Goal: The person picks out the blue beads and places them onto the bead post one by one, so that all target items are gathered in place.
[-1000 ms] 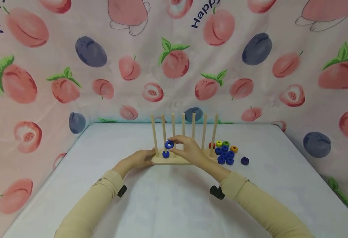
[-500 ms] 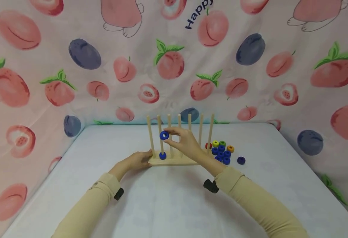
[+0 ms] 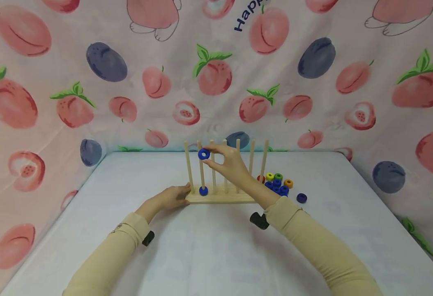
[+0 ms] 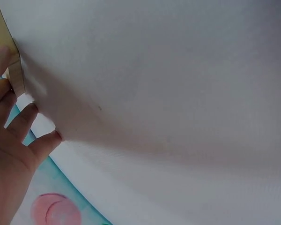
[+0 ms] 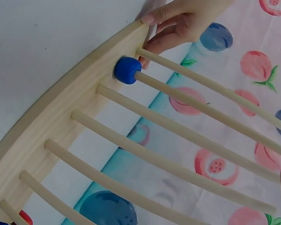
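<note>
In the head view a wooden peg rack (image 3: 222,200) with a row of upright pegs stands on the table. My left hand (image 3: 171,198) holds the left end of its base; in the right wrist view the thumb lies at the front edge, fingers behind. My right hand (image 3: 232,165) pinches a blue ring bead (image 3: 199,156) between thumb and fingers, in front of the second peg from the left, near its top. The bead's hole faces the camera; whether the peg is in it I cannot tell. Another blue bead (image 5: 126,71) sits at that peg's foot.
Right of the rack lies a cluster of blue beads (image 3: 277,183), with a red, a yellow (image 3: 270,176), a green (image 3: 278,176) and an orange bead (image 3: 288,183) behind it. A dark bead (image 3: 302,198) lies apart. A fruit-printed cloth (image 3: 187,74) hangs behind the table.
My right hand has raised the blue bead from near the foot of the second peg to near its top. The left hand stays on the rack's end. The head view has shifted slightly.
</note>
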A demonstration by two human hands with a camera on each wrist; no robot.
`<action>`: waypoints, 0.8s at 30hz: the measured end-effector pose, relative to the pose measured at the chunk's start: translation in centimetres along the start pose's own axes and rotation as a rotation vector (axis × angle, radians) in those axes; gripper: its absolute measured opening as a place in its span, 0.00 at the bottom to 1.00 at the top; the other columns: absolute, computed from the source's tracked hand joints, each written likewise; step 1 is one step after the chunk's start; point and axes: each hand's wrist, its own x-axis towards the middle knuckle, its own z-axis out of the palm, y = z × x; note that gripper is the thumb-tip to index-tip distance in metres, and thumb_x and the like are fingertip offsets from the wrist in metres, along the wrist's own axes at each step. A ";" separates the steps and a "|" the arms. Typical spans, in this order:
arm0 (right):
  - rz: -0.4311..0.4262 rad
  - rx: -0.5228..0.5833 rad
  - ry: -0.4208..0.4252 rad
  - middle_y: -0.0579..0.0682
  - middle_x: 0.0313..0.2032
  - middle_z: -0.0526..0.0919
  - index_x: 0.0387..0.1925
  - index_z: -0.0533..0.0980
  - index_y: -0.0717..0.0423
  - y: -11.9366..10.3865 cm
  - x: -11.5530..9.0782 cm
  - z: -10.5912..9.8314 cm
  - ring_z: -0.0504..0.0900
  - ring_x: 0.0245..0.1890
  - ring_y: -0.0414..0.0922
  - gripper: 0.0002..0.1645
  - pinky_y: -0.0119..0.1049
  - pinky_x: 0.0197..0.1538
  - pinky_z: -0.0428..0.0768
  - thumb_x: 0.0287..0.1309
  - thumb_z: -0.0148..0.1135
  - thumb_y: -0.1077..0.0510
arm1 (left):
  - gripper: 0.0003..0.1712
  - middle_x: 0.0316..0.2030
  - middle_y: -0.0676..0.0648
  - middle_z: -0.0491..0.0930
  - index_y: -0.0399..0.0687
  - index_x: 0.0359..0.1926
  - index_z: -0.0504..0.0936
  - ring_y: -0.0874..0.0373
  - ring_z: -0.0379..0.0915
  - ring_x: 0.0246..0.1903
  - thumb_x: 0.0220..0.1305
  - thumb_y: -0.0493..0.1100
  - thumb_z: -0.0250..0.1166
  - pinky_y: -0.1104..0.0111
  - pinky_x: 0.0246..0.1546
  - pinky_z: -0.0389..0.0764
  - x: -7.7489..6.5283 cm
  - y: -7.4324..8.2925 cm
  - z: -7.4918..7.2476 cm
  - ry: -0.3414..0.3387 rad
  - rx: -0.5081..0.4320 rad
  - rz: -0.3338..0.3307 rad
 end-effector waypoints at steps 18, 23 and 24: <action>-0.069 -0.053 0.049 0.59 0.46 0.84 0.49 0.78 0.66 0.0 1.9 0.0 0.82 0.45 0.51 0.21 0.42 0.50 0.81 0.51 0.68 0.63 | 0.32 0.67 0.34 0.58 0.33 0.65 0.63 0.37 0.58 0.65 0.65 0.44 0.60 0.49 0.68 0.60 -0.2 0.0 0.4 0.022 -0.012 -0.003; -0.084 -0.071 0.053 0.59 0.46 0.84 0.49 0.77 0.67 0.1 2.4 0.0 0.82 0.45 0.51 0.21 0.43 0.50 0.81 0.52 0.68 0.64 | 0.32 0.67 0.35 0.58 0.33 0.65 0.63 0.37 0.58 0.66 0.65 0.44 0.60 0.49 0.68 0.60 -0.3 0.1 0.3 0.018 -0.006 -0.009; -0.086 -0.076 0.052 0.59 0.46 0.84 0.49 0.77 0.66 0.1 2.5 0.0 0.81 0.45 0.51 0.21 0.42 0.50 0.81 0.52 0.68 0.63 | 0.32 0.68 0.35 0.58 0.34 0.66 0.63 0.37 0.58 0.66 0.65 0.43 0.60 0.49 0.68 0.60 -0.3 0.1 0.3 0.018 -0.005 -0.011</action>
